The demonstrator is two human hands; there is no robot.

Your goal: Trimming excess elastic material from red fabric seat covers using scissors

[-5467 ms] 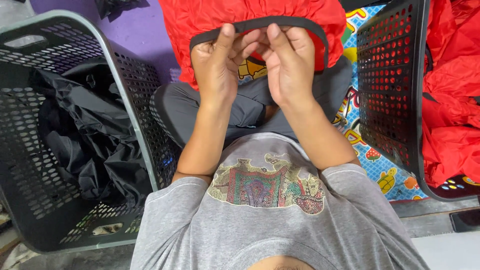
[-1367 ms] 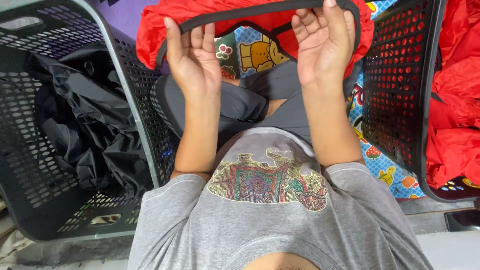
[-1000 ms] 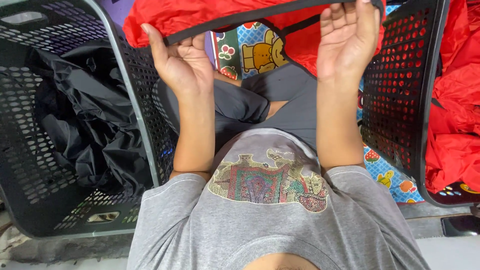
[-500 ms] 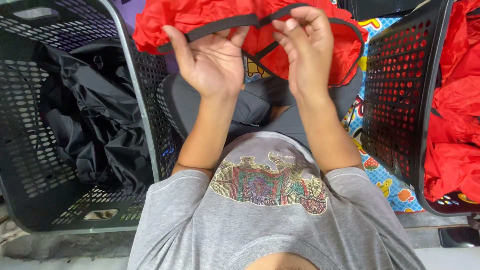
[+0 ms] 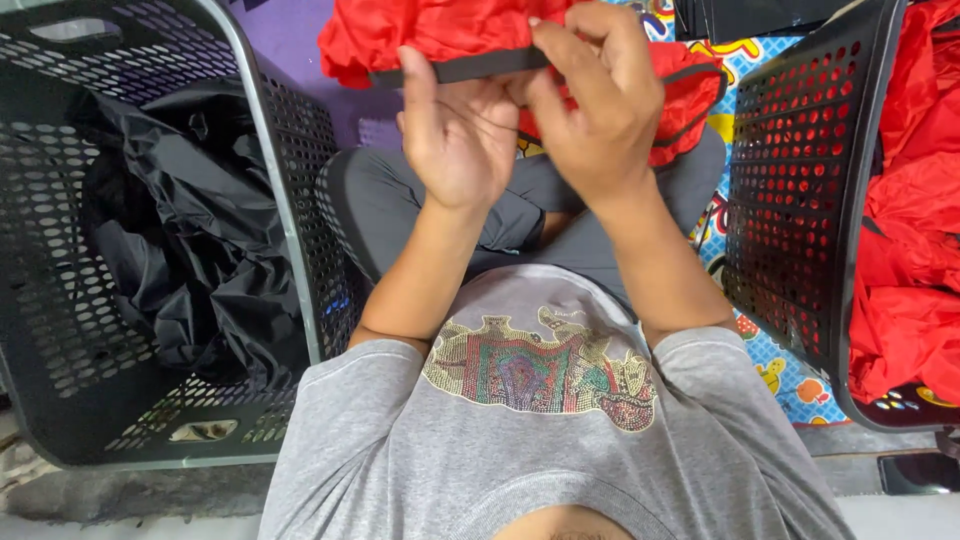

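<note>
Both hands have drawn together since a second ago, when they were spread wide along the dark band; the red cloth now sits bunched between them instead of stretched out.

Biggest in view is the grey basket (image 5: 150, 420) on the person's left, holding a heap of crumpled black fabric (image 5: 190, 260). On the right stands a black basket (image 5: 800, 200) with its perforated wall facing inward, and behind that wall lies a pile of red fabric (image 5: 910, 270). A bright cartoon-patterned mat (image 5: 780, 370) shows beneath the person's crossed legs in grey trousers (image 5: 400, 210).

Above the lap is the red cloth (image 5: 440, 30), gathered up at the top of the view, edged by a dark band (image 5: 460, 68) that runs across it. The left hand (image 5: 455, 140) is raised palm-up with fingers curled loosely, its fingertips pinching the band from below. The right hand (image 5: 595, 100) is closed over the band and cloth just beside the left, fingers bent down around them. The two hands touch.
</note>
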